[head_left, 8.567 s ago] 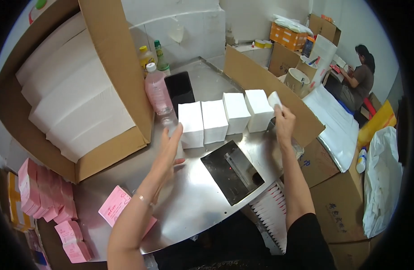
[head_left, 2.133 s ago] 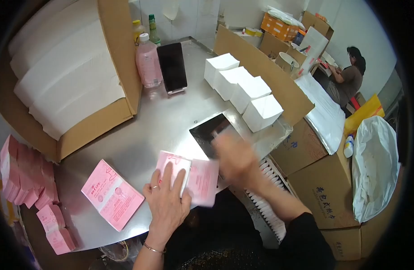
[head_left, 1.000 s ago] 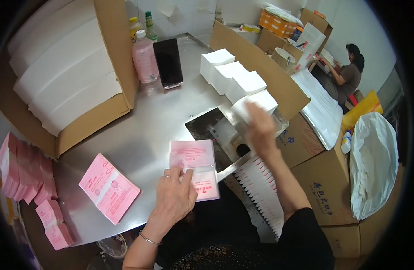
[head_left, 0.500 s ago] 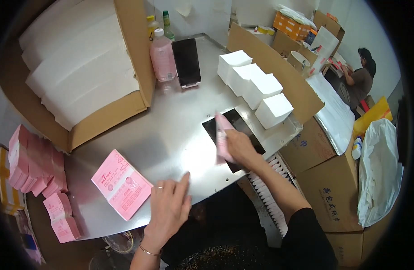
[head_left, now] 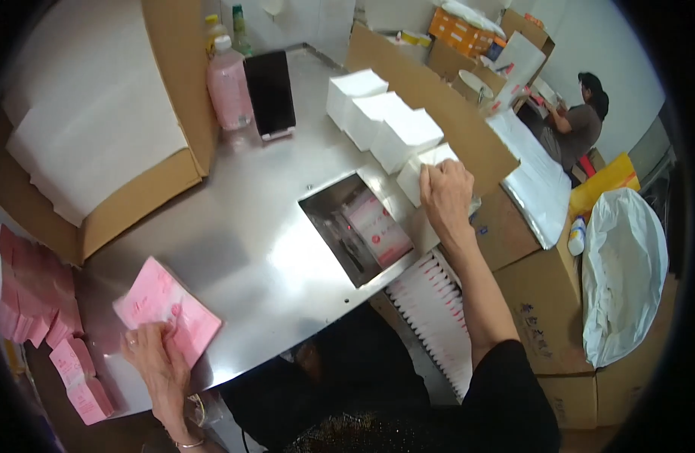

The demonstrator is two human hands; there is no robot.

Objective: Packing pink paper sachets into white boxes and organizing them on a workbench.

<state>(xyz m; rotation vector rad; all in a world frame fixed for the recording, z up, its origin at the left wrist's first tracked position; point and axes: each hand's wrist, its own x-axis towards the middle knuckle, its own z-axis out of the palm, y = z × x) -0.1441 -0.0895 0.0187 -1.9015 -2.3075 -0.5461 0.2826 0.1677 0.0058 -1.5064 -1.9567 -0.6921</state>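
Right grip (head_left: 447, 192): pinching nearest of four white stacks (head_left: 412, 180) | left (head_left: 155, 359): unclear, one pink pile (head_left: 177, 306)

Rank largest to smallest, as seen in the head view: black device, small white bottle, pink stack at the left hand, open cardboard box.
Open cardboard box
Pink stack, partly hidden
Black device
Small white bottle

Pink printed pile (head_left: 174, 298) lying flat, slanted; white tissue blocks (head_left: 409, 136) in diagonal row.
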